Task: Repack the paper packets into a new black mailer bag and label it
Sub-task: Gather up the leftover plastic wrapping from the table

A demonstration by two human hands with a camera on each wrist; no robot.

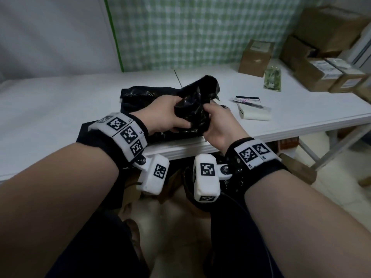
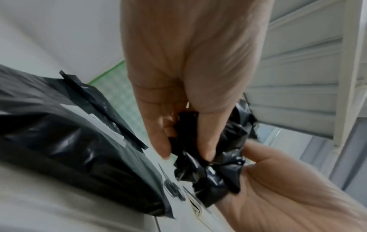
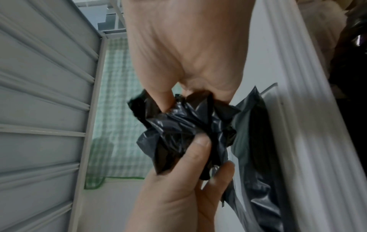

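Both hands crumpling a black plastic wad (image 1: 192,109) above table's (image 1: 60,109) near edge. Left hand (image 1: 164,115) clamped on wad, thumb and fingers curled into folds; right hand (image 1: 218,125) gripping it from opposite side, fingers buried in plastic. Looks like the discarded old bag, balled up for disposal, but can't confirm.

Filled mailer (image 1: 140,95) flat on table just behind hands, bulging, so packets probably inside; none visible loose. Left wrist view shows flap folded over with pale strip along seam (image 2: 107,125), so likely sealed. No label visible on mailer from any view.

Label roll (image 1: 254,114) and pen (image 1: 249,104) near, right of mailer.

Estimate: repack done, sealing likely done. Remaining: ditch wad, apply label.
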